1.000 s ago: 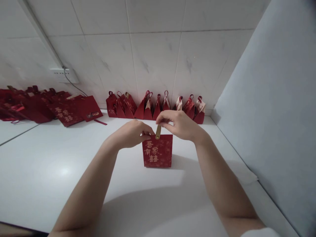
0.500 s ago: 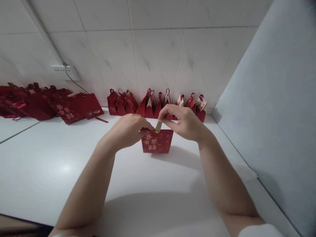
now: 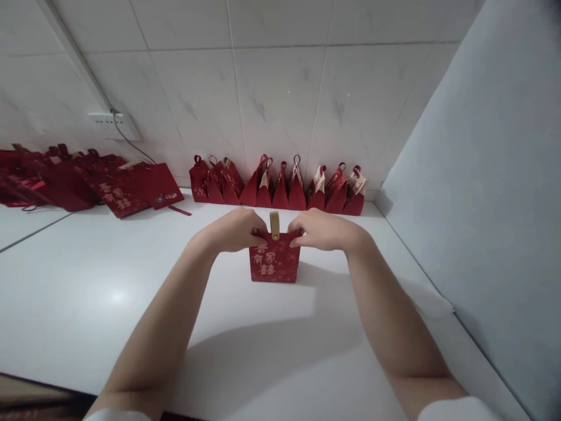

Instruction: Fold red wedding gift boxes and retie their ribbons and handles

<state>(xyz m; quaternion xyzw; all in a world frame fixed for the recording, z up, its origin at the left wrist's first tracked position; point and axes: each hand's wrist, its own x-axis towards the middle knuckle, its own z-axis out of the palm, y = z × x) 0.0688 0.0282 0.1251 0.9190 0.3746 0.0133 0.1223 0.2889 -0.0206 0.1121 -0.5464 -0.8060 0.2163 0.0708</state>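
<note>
A red gift box (image 3: 280,263) with gold lettering stands on the white table in front of me. A gold strap (image 3: 274,225) with a round stud sticks up from the middle of its top edge. My left hand (image 3: 239,229) pinches the box's upper left corner, thumb on the front face. On the opposite side, my right hand (image 3: 322,229) grips the upper right corner the same way. The fingers behind the box are hidden.
Against the tiled wall stands a row of small red boxes (image 3: 289,193) with ribbon loops. Several flatter red bags (image 3: 118,190) lie heaped at the left, below a wall socket (image 3: 114,126). A pale panel (image 3: 491,175) bounds the table at the right.
My right hand has let go of the gold strap and moved down to the box's right corner. The strap now points straight up, and the box sits slightly nearer me.
</note>
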